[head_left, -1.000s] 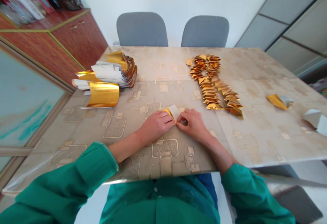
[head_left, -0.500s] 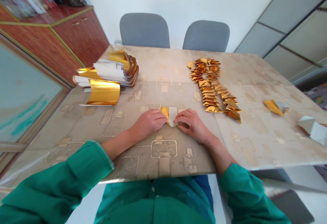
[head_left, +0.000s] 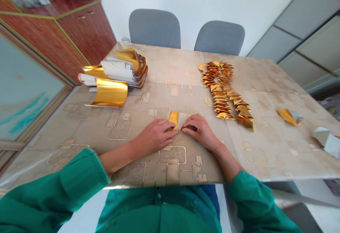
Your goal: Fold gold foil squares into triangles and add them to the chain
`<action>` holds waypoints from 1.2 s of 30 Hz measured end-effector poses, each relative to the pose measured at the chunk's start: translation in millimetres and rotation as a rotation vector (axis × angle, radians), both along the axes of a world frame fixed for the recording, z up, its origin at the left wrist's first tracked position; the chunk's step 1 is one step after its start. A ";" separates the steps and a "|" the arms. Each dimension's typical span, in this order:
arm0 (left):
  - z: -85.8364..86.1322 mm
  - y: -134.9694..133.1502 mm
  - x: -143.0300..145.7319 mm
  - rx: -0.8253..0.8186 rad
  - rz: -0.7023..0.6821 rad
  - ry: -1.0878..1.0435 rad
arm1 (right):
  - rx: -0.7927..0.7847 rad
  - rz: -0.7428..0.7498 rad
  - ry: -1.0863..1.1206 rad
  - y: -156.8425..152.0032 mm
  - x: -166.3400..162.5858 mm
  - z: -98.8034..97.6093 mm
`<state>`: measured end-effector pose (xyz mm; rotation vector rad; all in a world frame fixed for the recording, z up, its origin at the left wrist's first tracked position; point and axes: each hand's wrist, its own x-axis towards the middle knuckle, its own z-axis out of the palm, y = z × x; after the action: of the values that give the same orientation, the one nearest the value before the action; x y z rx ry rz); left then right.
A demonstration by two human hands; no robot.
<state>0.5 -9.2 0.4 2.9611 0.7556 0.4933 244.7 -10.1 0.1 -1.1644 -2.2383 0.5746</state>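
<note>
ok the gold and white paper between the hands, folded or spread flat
Folded, it seems: the gold-and-white paper narrows to a point between the left hand and right hand.

Glossy, mirror-like gold foil is seen on the folded piece, and its reverse is faced with matt white paper. The same foil-backed paper is shown in the curled sheet and the chain of folded triangles. The worktop is covered with smooth, shiny clear plastic; the cabinet is finished in polished reddish wood, and the chair backs in matt grey cloth.
</note>
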 end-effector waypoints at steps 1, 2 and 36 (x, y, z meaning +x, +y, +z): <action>-0.7 0.0 -0.9 -0.012 -0.002 -0.004 | -0.006 -0.016 -0.002 0.7 -1.3 0.3; -1.8 0.2 -1.4 -0.027 -0.009 -0.013 | -0.014 -0.030 -0.007 1.5 -2.6 0.4; -1.0 -7.3 6.6 -0.042 -0.008 0.018 | -0.002 -0.226 -0.250 -4.3 -16.0 -3.1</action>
<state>7.1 -16.6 -0.7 2.9329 0.7455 0.4454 228.7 -14.4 -3.0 -1.5383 -2.2640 0.3557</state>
